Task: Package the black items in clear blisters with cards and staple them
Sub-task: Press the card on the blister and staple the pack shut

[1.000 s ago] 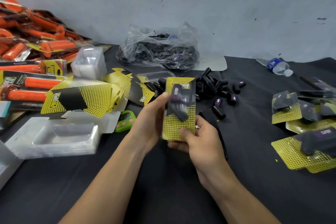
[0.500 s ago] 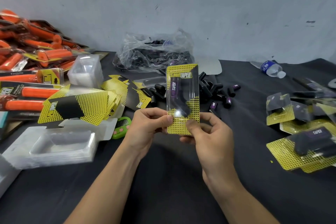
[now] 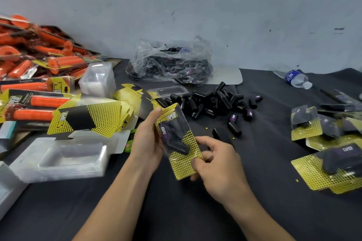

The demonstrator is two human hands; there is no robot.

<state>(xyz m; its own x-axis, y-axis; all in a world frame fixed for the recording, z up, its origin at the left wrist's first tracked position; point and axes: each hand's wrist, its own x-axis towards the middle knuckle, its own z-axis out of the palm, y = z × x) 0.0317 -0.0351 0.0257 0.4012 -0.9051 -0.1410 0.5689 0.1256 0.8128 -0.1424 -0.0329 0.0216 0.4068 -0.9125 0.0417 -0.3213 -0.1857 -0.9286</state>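
Left hand (image 3: 146, 143) grips the blister pack (image 3: 183, 164) by its left edge: thumb lies up that edge to the top corner, fingers are behind. Right hand (image 3: 217, 164) pinches the lower right edge, fingers curled. The pack is off the black table (image 3: 176, 211), in front of the person, its top tilted left. Inside the clear bubble sits a black item (image 3: 176, 141) with a purple label reading "TAPER". The yellow dotted card header also reads "TAPER", with the first letters blurred.

Loose black items (image 3: 211, 100) are heaped just beyond the pack. Finished packs (image 3: 329, 166) lie at right, one showing "TAPER". The card stack (image 3: 88, 117) at left also shows "TAPER", and empty blisters (image 3: 68, 156) are stacked near it. Water bottle (image 3: 296, 79) has a blue label, text unreadable.
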